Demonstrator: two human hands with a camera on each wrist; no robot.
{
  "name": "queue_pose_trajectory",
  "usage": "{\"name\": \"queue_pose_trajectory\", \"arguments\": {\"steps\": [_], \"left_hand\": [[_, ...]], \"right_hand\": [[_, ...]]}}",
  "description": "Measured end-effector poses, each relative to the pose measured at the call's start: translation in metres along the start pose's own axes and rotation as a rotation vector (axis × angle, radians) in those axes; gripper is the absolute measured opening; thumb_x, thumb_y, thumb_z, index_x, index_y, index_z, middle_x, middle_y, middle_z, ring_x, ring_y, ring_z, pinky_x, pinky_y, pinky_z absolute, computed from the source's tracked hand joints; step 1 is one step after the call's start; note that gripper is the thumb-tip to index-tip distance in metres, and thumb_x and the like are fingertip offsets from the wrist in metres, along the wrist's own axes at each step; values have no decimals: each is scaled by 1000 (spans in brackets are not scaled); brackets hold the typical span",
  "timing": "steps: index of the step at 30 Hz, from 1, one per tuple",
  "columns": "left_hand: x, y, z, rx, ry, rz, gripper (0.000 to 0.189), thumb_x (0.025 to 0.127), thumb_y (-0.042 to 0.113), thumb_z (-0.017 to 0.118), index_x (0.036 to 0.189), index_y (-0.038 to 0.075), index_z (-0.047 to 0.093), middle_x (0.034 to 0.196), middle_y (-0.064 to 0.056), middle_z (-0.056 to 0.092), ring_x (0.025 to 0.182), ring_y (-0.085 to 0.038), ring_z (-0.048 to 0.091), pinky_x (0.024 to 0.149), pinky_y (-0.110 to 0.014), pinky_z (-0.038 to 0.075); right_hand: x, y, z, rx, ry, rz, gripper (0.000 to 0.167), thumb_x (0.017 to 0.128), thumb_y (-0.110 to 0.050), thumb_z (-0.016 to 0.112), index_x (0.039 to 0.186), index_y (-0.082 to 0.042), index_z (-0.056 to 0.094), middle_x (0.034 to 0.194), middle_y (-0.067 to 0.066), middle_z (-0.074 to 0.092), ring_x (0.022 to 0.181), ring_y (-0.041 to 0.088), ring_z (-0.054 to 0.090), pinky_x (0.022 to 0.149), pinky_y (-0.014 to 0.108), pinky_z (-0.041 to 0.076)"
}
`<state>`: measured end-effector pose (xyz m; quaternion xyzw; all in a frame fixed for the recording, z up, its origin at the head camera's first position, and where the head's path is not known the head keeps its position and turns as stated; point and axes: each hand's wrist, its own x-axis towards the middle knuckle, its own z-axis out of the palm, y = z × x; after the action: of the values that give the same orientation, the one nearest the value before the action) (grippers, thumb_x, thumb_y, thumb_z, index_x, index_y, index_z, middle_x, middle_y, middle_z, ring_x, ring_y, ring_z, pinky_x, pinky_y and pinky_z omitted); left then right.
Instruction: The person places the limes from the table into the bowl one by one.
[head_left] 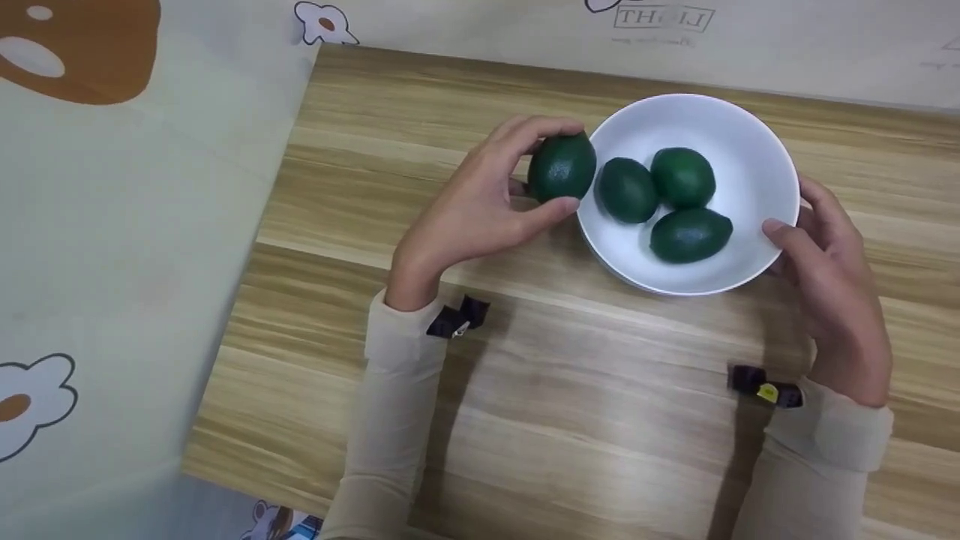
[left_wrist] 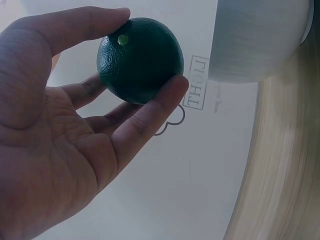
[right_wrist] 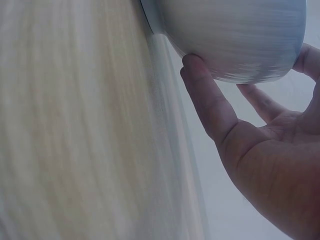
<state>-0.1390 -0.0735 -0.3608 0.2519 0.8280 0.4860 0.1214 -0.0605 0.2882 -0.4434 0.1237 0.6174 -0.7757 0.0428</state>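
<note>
My left hand (head_left: pixel 480 199) grips a dark green lime (head_left: pixel 562 166) between thumb and fingers, right at the left rim of a white bowl (head_left: pixel 754 142). In the left wrist view the held lime (left_wrist: pixel 141 60) shows a pale green stem spot, and the fingertips curl around its sides. Three more limes lie together inside the bowl, one (head_left: pixel 627 190) at the left, one (head_left: pixel 683 178) behind and one (head_left: pixel 691 235) in front. My right hand (head_left: pixel 840 277) holds the bowl's right side, thumb over the rim; in the right wrist view its fingers press the bowl's outer wall (right_wrist: pixel 235 40).
The wood-grain table (head_left: pixel 600 420) runs beneath both forearms, its left edge slanting across the view. A pale cloth (head_left: pixel 150 225) with brown and flower prints lies beyond that edge and behind the table. Small dark pieces (head_left: pixel 459 316) sit at each cuff.
</note>
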Motion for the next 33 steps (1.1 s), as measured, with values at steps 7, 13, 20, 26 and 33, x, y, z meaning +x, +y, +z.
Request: {"name": "queue_pose_trajectory", "arguments": {"steps": [7, 13, 20, 26, 33], "left_hand": [[1, 1, 3, 18, -4, 25, 62, 92, 22, 83, 148, 15, 58, 150, -5, 56, 133, -8, 55, 110, -22, 50], [2, 2, 2, -6, 0, 18, 61, 92, 20, 83, 147, 15, 58, 150, -5, 56, 130, -8, 56, 101, -20, 56], [1, 3, 2, -2, 0, 11, 61, 92, 21, 83, 148, 15, 58, 151, -5, 55, 131, -9, 56, 101, -21, 56], [3, 3, 4, 31, 3, 47, 61, 92, 22, 83, 147, 14, 58, 150, -4, 57, 134, -8, 54, 114, -21, 45], [2, 2, 8, 24, -2, 78, 61, 92, 20, 82, 147, 11, 58, 149, -6, 57, 135, -11, 54, 116, -23, 44]], "right_hand": [[-2, 0, -1, 33, -1, -5, 52, 103, -1, 60, 152, -15, 55, 131, 5, 68, 91, 16, 78, 71, 26, 65], [-2, -1, -2, 34, 1, -9, 52, 103, -1, 60, 152, -15, 55, 133, 5, 67, 93, 16, 77, 71, 26, 65], [-2, 0, -4, 17, 7, -2, 53, 103, -1, 60, 153, -16, 54, 134, 4, 66, 94, 15, 76, 72, 26, 65], [-1, 0, -4, -6, 17, 7, 53, 103, -4, 61, 154, -17, 53, 137, 3, 63, 95, 15, 76, 72, 26, 65], [-1, 1, -2, 2, -2, -10, 52, 103, -3, 60, 153, -15, 53, 134, 5, 66, 94, 16, 78, 71, 28, 66]]}}
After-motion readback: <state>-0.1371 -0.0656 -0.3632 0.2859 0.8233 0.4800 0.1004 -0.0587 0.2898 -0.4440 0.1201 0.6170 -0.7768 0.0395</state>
